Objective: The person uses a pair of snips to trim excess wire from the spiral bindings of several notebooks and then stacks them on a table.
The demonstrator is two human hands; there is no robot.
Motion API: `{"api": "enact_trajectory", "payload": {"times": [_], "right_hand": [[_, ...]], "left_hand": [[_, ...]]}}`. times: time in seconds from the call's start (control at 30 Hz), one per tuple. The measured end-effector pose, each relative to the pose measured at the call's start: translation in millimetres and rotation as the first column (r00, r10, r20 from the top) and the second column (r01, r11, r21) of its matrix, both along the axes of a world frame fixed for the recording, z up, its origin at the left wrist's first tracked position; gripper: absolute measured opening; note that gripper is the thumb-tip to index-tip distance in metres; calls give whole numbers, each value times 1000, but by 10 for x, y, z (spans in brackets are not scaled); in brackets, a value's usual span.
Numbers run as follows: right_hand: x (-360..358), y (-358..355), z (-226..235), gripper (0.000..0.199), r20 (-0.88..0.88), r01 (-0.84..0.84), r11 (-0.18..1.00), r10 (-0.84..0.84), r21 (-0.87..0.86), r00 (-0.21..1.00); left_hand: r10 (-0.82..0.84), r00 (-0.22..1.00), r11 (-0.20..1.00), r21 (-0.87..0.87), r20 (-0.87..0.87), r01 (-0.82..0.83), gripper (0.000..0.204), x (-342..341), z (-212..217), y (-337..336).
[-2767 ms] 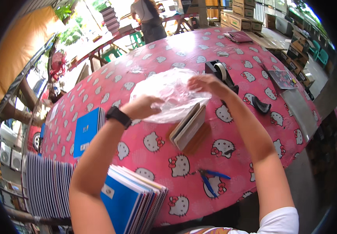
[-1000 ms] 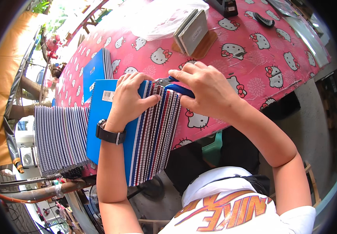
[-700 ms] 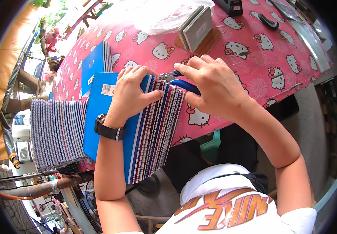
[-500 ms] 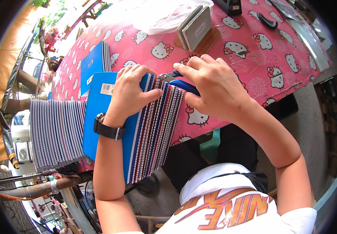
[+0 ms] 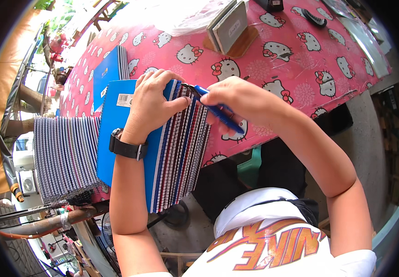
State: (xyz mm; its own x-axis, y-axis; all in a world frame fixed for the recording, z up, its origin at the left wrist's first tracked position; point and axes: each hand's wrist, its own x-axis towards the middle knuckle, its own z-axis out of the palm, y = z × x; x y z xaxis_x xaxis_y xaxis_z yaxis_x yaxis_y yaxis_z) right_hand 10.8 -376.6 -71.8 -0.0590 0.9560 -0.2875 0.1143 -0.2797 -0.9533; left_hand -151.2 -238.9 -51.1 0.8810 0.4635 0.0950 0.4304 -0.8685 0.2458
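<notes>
Blue-covered spiral notebooks (image 5: pixel 178 159) stand in a thick stack at the table edge, their wire bindings facing right. My left hand (image 5: pixel 158 104) is closed over the stack's far top corner, thumb pressing on the bound edges. A pair of pliers (image 5: pixel 227 121) with blue handles is in my right hand (image 5: pixel 238 98). Its jaws touch the wire ends at the stack's top, next to my left thumb, and the exact bite is partly hidden. Another blue notebook (image 5: pixel 118 117) with a white barcode label leans beneath my left wrist.
More spiral notebooks (image 5: pixel 65 157) are packed at the left, and another blue pile (image 5: pixel 109 71) lies beyond. A wooden stand (image 5: pixel 236 46) holding grey boards sits on the pink patterned tablecloth (image 5: pixel 255 69). A black brush-like object (image 5: pixel 314 18) lies far right.
My right hand has turned over and closed around the pliers, whose handles now angle down to the right. The left hand stays on the stack.
</notes>
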Motion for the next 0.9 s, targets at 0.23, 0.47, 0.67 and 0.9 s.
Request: {"api": "enact_trajectory", "payload": {"times": [0.23, 0.47, 0.67, 0.9], "right_hand": [[-32, -35, -185, 34, 263, 134, 933, -229, 335, 937], [2, -61, -201, 36, 710, -44, 835, -437, 548, 553], [-33, -35, -74, 48, 813, -134, 867, -383, 480, 438], [-56, -42, -6, 45, 827, -165, 846, -424, 508, 370]], "left_hand": [[-8, 1000, 1000, 6, 15, 8, 39, -4, -20, 5], [-22, 999, 1000, 14, 26, 21, 38, 2, -5, 0], [-22, 1000, 1000, 6, 18, 22, 38, -9, -17, 20], [-17, 1000, 1000, 5, 16, 17, 38, -11, -17, 15]]}}
